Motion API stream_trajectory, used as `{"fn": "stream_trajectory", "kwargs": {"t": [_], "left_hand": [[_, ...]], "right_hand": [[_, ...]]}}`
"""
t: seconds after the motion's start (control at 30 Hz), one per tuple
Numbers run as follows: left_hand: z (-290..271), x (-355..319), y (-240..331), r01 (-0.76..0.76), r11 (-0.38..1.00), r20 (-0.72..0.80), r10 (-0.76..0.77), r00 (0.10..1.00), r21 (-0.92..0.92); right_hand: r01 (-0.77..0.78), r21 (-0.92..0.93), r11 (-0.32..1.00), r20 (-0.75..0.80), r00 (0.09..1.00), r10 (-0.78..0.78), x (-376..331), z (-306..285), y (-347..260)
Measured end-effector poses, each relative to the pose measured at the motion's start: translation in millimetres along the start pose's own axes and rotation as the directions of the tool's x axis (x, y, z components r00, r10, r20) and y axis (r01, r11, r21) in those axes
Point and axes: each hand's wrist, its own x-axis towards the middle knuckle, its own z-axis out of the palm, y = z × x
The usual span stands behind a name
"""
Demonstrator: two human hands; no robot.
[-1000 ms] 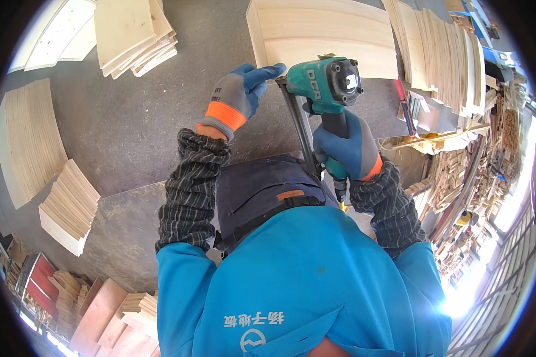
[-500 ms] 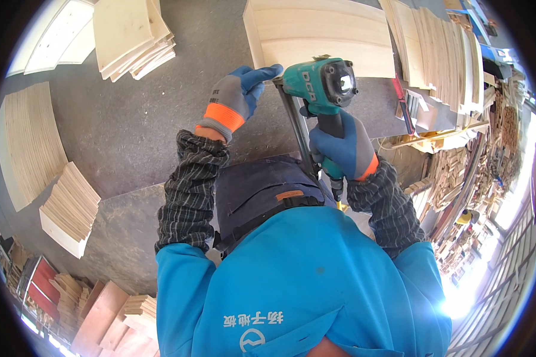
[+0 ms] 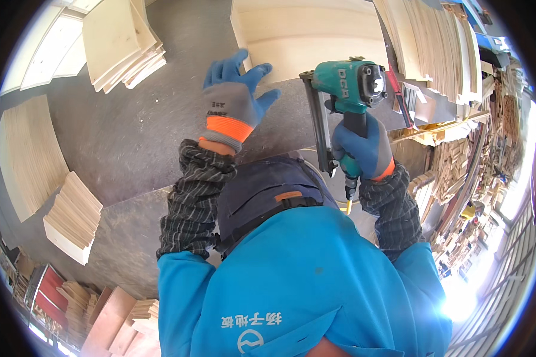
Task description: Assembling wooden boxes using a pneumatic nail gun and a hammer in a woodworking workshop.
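I see the right hand (image 3: 363, 146) gripping a teal nail gun (image 3: 344, 80) on the near side of a pale wooden panel (image 3: 315, 38). The left hand (image 3: 235, 98), spread and apart, is near the panel's left corner.

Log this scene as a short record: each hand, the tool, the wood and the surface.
Left hand: gloved left hand, fingers spread, nothing held, near a corner of the pale wooden piece; contact unclear
Right hand: gloved right hand, closed around the grip of the teal nail gun
Hose: yellow hose below the nail gun's grip
Stacks: left board stack; right board stack
Surface: dark tabletop
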Motion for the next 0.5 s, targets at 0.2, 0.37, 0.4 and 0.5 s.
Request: {"fn": "stream_trajectory", "kwargs": {"t": [0.2,0.37,0.4,0.5], "left_hand": [[37.2,26.7,6.9,-0.169,0.975,-0.112,0.186,0.976,0.143],[55.1,29.4,-0.4,-0.261,0.962,-0.149,0.270,0.951,0.077],[55.7,29.5,-0.1,-0.261,0.963,-0.162,0.269,0.949,0.074],[59.2,29.9,-0.3,-0.265,0.963,-0.197,0.271,0.942,0.056]], "right_hand": [[0.037,0.022,0.999,-0.078,0.996,-0.035,-4.8,-30.9,10.4],[0.053,0.043,0.998,-0.076,0.996,-0.049,-4.6,-52.6,17.6],[0.041,0.069,0.997,-0.057,0.998,-0.037,-3.2,-53.9,17.0],[0.020,0.135,0.991,-0.080,0.997,-0.009,-0.5,-45.0,14.6]]}}
